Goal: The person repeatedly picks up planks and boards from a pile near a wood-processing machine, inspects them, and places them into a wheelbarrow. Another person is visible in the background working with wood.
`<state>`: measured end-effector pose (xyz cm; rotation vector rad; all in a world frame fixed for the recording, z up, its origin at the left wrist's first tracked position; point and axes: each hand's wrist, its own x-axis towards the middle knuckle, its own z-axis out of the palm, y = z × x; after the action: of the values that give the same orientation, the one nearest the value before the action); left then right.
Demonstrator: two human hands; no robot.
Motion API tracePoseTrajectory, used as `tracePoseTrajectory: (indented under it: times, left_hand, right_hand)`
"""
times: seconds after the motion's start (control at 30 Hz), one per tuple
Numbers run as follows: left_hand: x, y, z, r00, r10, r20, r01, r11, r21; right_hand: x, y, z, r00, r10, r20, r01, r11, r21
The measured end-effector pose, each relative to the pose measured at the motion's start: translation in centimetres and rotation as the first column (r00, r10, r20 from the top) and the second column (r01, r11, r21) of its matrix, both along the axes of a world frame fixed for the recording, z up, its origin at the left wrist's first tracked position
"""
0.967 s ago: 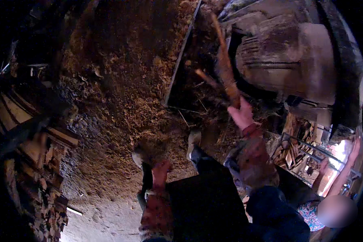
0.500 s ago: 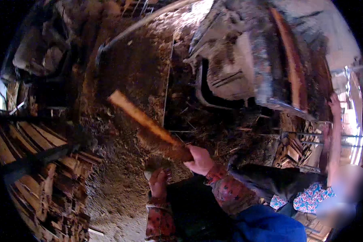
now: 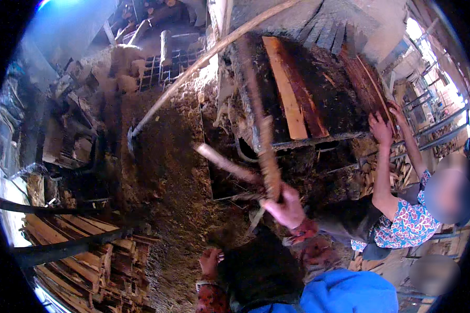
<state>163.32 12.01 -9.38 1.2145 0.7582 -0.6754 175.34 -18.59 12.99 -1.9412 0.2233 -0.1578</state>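
Wooden sticks (image 3: 266,156), two rough strips blurred by motion, are being gripped in the right hand (image 3: 286,208) near the middle of the frame, one rising straight up from the fist and the other slanting toward the left. The right hand is clenching tightly around their lower ends. The left hand (image 3: 210,261) is hanging low at the bottom centre, apart from the sticks, seemingly empty with fingers loosely curled. Judging by the scene, the work is only partly along: boards (image 3: 292,88) are lying on the dark machine (image 3: 324,104) above, more planks are sitting stacked (image 3: 89,250) at the lower left, and sawdust is covering the floor (image 3: 162,172). Another person's hand (image 3: 381,128) is reaching onto the machine at the right.
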Motion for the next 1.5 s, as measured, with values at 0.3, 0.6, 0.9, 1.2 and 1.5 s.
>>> tracePoseTrajectory:
  times: [0.3, 0.6, 0.9, 1.2, 1.5]
  left_hand:
    - [-0.6, -0.3, 0.9, 1.000, 0.029, 0.002, -0.029, 1.000, 0.009]
    - [1.1, -3.2, 1.7, 0.993, 0.112, -0.047, -0.112, 0.994, -0.017]
    - [3.6, -8.2, 5.2, 0.995, 0.086, 0.053, -0.089, 0.993, 0.078]
    - [9.7, -14.1, 10.5, 0.983, 0.011, 0.181, -0.020, 0.999, 0.050]
    - [17.2, -23.6, 22.4, 0.885, -0.129, 0.447, 0.067, 0.986, 0.152]
  right_hand:
    - [6.8, -14.6, 16.0, 0.845, -0.461, 0.270, 0.380, 0.874, 0.304]
    - [23.6, -28.4, 12.4, 0.899, -0.362, 0.247, 0.428, 0.846, -0.319]
    - [24.4, -22.6, -0.9, 0.928, -0.366, 0.074, 0.254, 0.475, -0.842]
    - [20.5, -26.3, 2.2, 0.965, -0.088, 0.246, 0.208, 0.828, -0.520]
    - [17.4, -34.9, 2.5, 0.946, -0.314, -0.082, 0.138, 0.617, -0.775]
